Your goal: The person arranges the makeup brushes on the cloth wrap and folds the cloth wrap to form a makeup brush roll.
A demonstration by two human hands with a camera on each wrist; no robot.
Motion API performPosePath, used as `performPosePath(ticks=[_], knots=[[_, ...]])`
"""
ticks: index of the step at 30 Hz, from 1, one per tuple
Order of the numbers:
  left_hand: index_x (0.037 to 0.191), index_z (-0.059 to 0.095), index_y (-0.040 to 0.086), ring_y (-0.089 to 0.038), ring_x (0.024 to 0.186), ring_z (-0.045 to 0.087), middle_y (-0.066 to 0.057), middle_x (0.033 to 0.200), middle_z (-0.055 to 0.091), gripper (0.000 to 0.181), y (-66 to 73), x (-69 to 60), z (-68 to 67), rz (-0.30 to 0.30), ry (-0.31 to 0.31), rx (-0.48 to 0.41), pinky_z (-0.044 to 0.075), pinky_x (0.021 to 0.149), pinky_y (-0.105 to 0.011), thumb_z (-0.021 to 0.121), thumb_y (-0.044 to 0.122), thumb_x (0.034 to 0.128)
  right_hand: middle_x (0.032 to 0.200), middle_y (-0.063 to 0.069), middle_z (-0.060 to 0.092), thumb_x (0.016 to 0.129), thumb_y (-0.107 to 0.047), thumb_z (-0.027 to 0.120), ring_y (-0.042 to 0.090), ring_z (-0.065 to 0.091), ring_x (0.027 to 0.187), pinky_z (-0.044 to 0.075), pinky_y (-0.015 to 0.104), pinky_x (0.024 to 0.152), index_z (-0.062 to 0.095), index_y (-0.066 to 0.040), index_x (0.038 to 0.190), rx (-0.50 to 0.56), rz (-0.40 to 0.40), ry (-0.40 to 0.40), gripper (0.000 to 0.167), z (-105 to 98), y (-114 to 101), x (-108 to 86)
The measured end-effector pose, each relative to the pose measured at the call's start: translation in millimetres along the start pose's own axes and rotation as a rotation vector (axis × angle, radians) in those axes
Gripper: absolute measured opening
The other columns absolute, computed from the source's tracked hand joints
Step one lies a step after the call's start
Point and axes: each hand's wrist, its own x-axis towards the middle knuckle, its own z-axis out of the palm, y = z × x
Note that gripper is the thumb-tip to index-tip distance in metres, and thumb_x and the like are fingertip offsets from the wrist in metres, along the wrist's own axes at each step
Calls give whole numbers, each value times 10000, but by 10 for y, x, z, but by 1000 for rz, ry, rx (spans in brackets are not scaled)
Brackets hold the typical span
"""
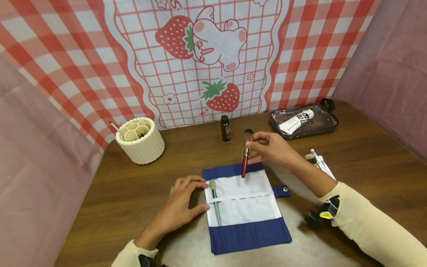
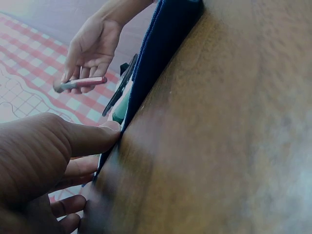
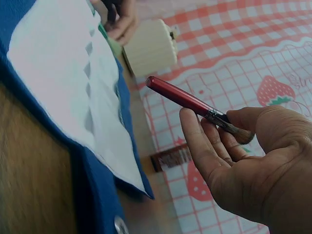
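A red-handled makeup brush (image 1: pixel 245 159) is pinched between the thumb and fingers of my right hand (image 1: pixel 271 150), bristles up and handle end down, over the top part of a spread-out brush roll (image 1: pixel 247 211). The roll is navy with a white inside and a white elastic strap. Under the strap at its left side lies a green brush (image 1: pixel 215 204). My left hand (image 1: pixel 181 204) rests on the table, thumb and index fingertip touching the roll's left edge. In the right wrist view the held brush (image 3: pixel 183 96) has a silvery ferrule and brown bristles.
A cream ribbed holder (image 1: pixel 141 146) stands at the back left and a small dark bottle (image 1: pixel 225 129) at the back middle. A clear pouch (image 1: pixel 323 124) holding a white tube lies back right. Several brushes (image 1: pixel 321 163) lie beyond my right forearm. A snap tab (image 1: pixel 281 191) sticks out rightward.
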Motion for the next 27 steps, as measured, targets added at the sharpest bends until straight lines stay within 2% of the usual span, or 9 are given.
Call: performPosePath(ticks=[12,19,27], knots=[[1250,633,184,-234,1248,396,49,1384,515,516,-17,9,9,-6,9,13,293,966,-487,857,308,802,992,198,642,985,-58,626,328,702,830,549,533,802,482,97,1145,95,62,-46,265,297,181,102],[1252,631,192,-228,1247,394,57,1389,509,515,-14,4,10,-13,1,2,289,972,-494,854,317,805,1030,203,656,981,-53,634,331,716,829,553,510,802,485,74,1149,68,131,-54,257,418,272,125],[1254,630,190,-227,1246,393,51,1394,508,513,-14,1,14,-6,1,-2,289,969,-493,851,314,808,1000,180,661,983,-77,642,307,705,796,567,486,776,502,67,1161,49,193,-104,269,439,377,119]])
